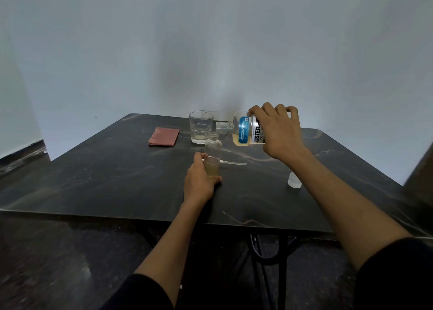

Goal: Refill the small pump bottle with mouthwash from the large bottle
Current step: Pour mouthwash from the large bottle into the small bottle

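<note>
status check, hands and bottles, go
Left hand grips small bottle, upright, part full. Right hand holds large bottle tipped sideways, mouth just above small bottle's neck. Glass close behind.

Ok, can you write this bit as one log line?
left hand: holds small bottle | right hand: tips big bottle | small bottle: partly full

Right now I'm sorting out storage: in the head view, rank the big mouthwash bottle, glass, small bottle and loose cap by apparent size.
1. Mouthwash bottle, partly hidden by the right hand
2. Glass and small bottle: too alike to rank, and the bottle stands nearer
3. Cap
</note>
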